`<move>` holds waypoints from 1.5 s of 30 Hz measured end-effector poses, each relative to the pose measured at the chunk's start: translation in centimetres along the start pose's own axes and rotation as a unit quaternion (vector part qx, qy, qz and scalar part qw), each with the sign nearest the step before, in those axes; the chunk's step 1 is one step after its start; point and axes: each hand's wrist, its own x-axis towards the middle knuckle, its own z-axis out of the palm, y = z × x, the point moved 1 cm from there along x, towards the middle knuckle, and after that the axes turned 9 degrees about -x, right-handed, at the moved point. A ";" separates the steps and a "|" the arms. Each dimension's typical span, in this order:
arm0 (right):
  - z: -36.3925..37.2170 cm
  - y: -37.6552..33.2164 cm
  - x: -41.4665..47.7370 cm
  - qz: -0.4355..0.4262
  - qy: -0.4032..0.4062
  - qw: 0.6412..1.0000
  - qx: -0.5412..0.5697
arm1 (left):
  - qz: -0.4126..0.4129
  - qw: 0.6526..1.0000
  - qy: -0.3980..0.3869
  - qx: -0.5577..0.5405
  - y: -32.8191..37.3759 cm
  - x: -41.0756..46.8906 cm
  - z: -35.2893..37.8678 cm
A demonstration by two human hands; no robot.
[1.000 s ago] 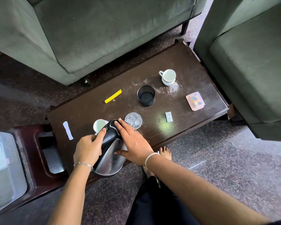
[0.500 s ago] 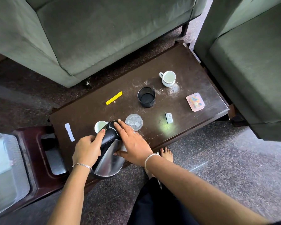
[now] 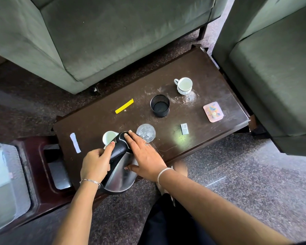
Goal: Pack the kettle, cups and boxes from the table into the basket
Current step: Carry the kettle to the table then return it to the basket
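A steel kettle (image 3: 119, 175) with a black lid and handle stands at the near edge of the dark wooden table (image 3: 193, 71). My left hand (image 3: 95, 164) grips its black handle. My right hand (image 3: 145, 155) lies flat over the lid, fingers straight, thumb against the steel body. A white cup (image 3: 109, 137) is partly hidden behind the kettle. A clear glass (image 3: 146, 132) stands just right of the lid. Another white cup (image 3: 184, 85) sits at the far right. A small grey box (image 3: 184, 129) and a pink box (image 3: 213, 111) lie on the right side.
A black mesh holder (image 3: 160, 106), a yellow strip (image 3: 124, 108) and a white tape piece (image 3: 75, 142) lie on the table. Green sofas (image 3: 113, 36) border the table behind and to the right. A translucent basket (image 3: 5, 183) sits low at the left on a dark stand.
Both hands stay on the kettle in nearly the same hold. The view has shifted slightly; the kettle and the other objects have not visibly moved.
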 end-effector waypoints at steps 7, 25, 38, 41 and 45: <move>0.2 0.0 0.0 -0.012 0.000 1.000 -0.029 | -0.015 0.997 0.011 -0.070 -1.8 0.0 0.6; 0.5 -1.0 -1.0 -0.071 -0.009 0.986 -0.149 | -0.045 0.946 0.079 -0.311 -4.0 -2.9 1.9; -2.0 -5.0 -3.1 -0.131 0.021 0.970 -0.204 | -0.006 0.911 0.070 -0.405 -4.8 -5.5 -0.6; -2.4 -6.4 -3.9 -0.141 0.055 0.966 -0.211 | 0.009 0.901 0.074 -0.428 -5.0 -6.2 -1.4; -2.8 -8.3 -4.4 -0.146 0.087 0.963 -0.207 | 0.034 0.887 0.066 -0.457 -4.8 -6.9 -2.8</move>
